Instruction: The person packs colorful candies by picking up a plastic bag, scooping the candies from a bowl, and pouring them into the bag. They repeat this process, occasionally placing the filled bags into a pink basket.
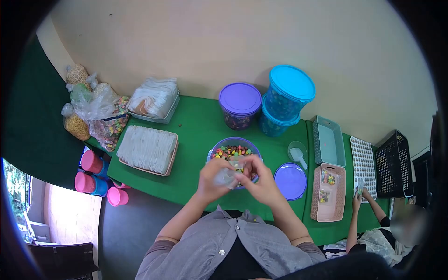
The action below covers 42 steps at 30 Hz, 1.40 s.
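Note:
Over a purple-rimmed tub (212, 150) of colourful candies, both hands are at a small clear plastic bag (227, 177). My left hand (213, 179) has its fingers wrapped round the bag. My right hand (256, 178) pinches at the bag's upper right side. Whether anything is inside the bag cannot be made out. Just right of the tub lies a round purple lid (290, 181), with a clear scoop (297, 155) in a small bowl above it.
Baskets of white packets (145, 149) stand left. Lidded tubs (240, 100) are at the back. A pink basket (328, 205) holds filled bags. At right, a co-worker's hands (359, 196) hold a bag near a sticker sheet (364, 161) and black basket (394, 165).

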Tool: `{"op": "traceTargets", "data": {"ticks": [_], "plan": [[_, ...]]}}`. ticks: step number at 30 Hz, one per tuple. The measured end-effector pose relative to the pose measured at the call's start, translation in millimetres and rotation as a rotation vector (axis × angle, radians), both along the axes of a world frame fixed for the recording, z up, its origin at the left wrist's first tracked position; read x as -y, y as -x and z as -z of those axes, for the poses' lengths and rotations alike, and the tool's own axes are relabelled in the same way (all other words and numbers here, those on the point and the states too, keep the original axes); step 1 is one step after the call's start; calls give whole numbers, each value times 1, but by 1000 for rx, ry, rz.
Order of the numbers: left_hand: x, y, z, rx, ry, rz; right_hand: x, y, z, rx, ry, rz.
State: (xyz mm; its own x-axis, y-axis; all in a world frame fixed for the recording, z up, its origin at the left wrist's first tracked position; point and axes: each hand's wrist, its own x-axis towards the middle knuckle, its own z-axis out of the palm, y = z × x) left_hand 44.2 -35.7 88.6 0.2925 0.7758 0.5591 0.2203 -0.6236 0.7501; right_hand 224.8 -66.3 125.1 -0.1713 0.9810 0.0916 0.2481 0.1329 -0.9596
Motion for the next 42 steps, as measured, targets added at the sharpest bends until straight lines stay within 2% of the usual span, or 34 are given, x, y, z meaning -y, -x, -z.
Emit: {"op": "traceTargets", "data": {"ticks": [1,2,3,4,5,7,8,9,11,12,14,15,18,20,23,25,26,27,28,29,30,32,35,36,38,39,41,42], "plan": [[-2,3,0,131,184,-20,-6,0,5,0,-2,2],[-8,4,10,299,308,13,-13,2,10,-132,-138,-24],[-10,1,6,299,306,17,-17,3,14,-264,-274,-50],[-13,-4,2,523,383,153,-19,4,17,-72,-311,-150],[-16,-6,-2,744,457,291,-20,8,24,-74,-315,-146],[-17,-5,0,728,458,284,-16,19,50,-103,-30,-244],[-18,-6,2,724,429,258,-19,13,67,102,-69,-259],[-19,-7,4,722,402,230,-20,16,58,104,-68,-258],[-25,-6,4,785,390,225,-19,22,33,197,-370,-75],[-28,-5,5,849,379,223,-21,19,41,199,-366,-69],[-34,0,15,837,382,281,-20,8,64,108,9,-259],[-37,2,20,826,371,331,-20,8,62,112,18,-264],[-32,-14,-18,893,367,240,-20,13,56,164,-25,-207],[-30,-19,-10,824,419,202,-27,14,60,238,-147,-86],[-32,-17,12,702,421,104,-37,13,71,264,-269,-151],[-34,-6,15,614,517,15,-40,8,75,258,-294,-123],[-36,1,17,616,518,9,-41,4,78,251,-319,-89],[-41,9,16,648,400,6,-44,-2,80,250,-316,-95],[-46,17,14,678,282,1,-50,-11,82,490,-300,-7],[-48,26,11,679,284,-5,-53,-20,86,730,-281,83],[-49,35,1,622,253,-33,-54,-28,94,731,-279,81],[-52,47,-6,563,223,-58,-57,-42,110,1103,-250,64],[-52,63,-5,512,212,-66,-58,-49,120,1092,-323,16],[-49,69,-2,486,280,-73,-59,-49,115,1090,-324,11],[-48,76,3,460,352,-82,-62,-50,95,841,3,-62],[-48,78,6,454,345,-73,-65,-53,92,841,5,-66],[-48,79,12,448,340,-65,-73,-59,85,427,67,48],[-49,79,16,414,350,-92,-81,-59,73,413,20,53]]}}
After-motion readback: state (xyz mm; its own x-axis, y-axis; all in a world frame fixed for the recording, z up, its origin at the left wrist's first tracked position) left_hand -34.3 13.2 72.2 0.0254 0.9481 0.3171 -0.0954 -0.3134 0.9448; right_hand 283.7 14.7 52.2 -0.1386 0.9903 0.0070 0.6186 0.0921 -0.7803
